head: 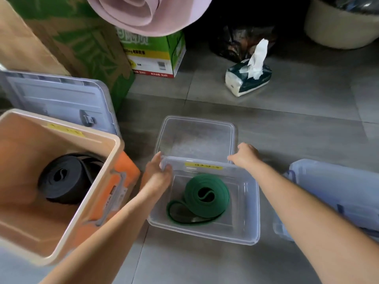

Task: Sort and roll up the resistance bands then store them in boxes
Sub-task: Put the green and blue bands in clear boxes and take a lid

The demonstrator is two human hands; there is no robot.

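The green resistance band (pixel 207 193) lies rolled, soft and springy, in the clear box (pixel 253 201), its tail toward the near-left corner; my right hand (pixel 245 155) curls over the light, bendy clear lid (pixel 196 138) at its near-right corner; my left hand (pixel 161 171) touches the near-left corner, though I cannot tell whether it grips.

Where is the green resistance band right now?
In the head view's centre, the green band lies rolled inside the clear box, right of the peach bin.
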